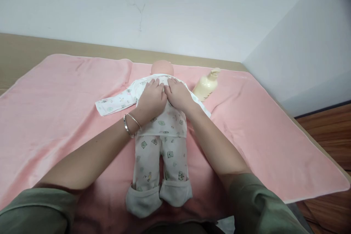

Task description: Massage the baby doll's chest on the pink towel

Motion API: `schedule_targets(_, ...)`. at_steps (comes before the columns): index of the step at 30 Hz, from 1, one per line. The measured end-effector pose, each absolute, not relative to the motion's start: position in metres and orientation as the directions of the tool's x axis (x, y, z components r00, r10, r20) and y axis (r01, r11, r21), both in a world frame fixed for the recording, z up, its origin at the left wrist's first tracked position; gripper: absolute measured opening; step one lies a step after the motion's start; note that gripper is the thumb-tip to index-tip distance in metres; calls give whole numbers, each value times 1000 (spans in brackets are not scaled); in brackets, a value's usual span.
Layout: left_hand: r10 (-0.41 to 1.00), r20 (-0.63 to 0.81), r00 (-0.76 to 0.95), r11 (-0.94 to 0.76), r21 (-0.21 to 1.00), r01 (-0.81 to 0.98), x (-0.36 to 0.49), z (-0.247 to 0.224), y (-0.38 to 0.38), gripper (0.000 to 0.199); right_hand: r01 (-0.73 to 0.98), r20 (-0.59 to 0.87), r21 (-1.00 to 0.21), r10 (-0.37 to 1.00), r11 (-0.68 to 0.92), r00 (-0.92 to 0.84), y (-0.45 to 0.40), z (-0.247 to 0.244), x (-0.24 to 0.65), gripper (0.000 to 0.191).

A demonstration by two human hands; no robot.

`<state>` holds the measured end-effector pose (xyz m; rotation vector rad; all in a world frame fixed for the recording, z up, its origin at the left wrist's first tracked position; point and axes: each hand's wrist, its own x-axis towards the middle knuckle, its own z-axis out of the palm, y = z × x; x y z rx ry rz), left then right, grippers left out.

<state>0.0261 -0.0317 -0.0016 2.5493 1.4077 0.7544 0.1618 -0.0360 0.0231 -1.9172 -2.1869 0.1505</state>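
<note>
A baby doll (170, 126) in white printed pyjamas lies lengthwise in front of me, its bald head (162, 67) at the far end. No face shows on it. My left hand (153, 97), with bangles at the wrist, rests on the upper part of the doll's top. Beside it, my right hand (177, 94) lies on the same area, the thumbs close together. The fingers of both hands are stretched out over the cloth, and neither grips anything. One sleeve (115, 103) spreads out to the left; the other is partly behind my right arm.
A cream pump bottle (205, 85) lies tilted to the right of the doll, near its sleeve. Under everything is a pink blanket (246, 131) with some folds, on a wooden surface (22, 51). A white wall (192, 14) stands behind.
</note>
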Motion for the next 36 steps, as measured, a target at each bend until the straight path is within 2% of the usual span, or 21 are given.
schedule_targets(4,886,272,376,-464,511,723,20,-2,-20,53,979,113,-137,985,148,-133,-47,31,156,50)
schedule_targets(7,902,279,330,-432,594,679,15,-7,-11,58,981,138,-50,974,190,-182,-60,37,150,44)
schedule_targets(10,916,296,271,-401,652,643,9,-13,-1,58,973,163,-19,961,229,-223,-68,38,142,39)
schedule_targets(13,935,285,211,-353,691,631,5,-18,5,59,964,195,-77,952,255,-236,-64,31,138,42)
schedule_targets(17,926,314,208,-374,698,611,5,-20,5,58,926,251,-263,945,273,-207,-47,14,142,50)
schedule_targets(20,922,329,207,-384,693,610,6,-20,4,57,893,241,-354,950,276,-198,-38,5,148,56)
schedule_targets(30,930,314,193,-363,696,619,6,-20,3,55,887,251,-373,950,274,-188,-37,4,149,56)
schedule_targets(36,915,322,242,-399,647,650,6,-18,7,56,883,262,-377,947,280,-188,-36,2,150,57)
